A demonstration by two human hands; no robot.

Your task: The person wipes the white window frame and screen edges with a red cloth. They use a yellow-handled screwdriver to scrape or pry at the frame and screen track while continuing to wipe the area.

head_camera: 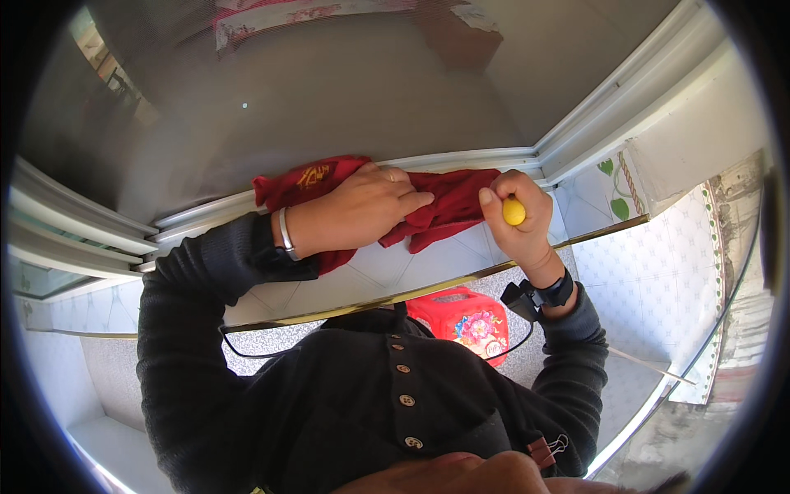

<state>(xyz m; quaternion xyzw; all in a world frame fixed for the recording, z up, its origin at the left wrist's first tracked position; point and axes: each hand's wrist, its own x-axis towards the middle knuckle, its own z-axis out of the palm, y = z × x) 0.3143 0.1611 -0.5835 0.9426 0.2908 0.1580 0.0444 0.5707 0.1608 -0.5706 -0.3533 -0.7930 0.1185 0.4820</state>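
Note:
A dark red cloth [453, 197] with a yellow emblem lies bunched along the lower track of a white window frame [203, 213]. My left hand [352, 213], with a ring and a silver bracelet, presses and grips the cloth, fingers curled over its middle. At the cloth's right end, my right hand [536, 216] is closed around a yellow handle [513, 212], its rounded end showing beside the thumb. The rest of that tool is hidden by the hand and cloth. Below the track runs a white tiled sill [370, 272].
A dark window screen [370, 105] rises beyond the track. The sill ends in a gold-coloured edge trim [382, 299]. A red plastic stool [438, 309] with a flower print stands below it. At right are a tiled wall [648, 278] and a dark cable [722, 321].

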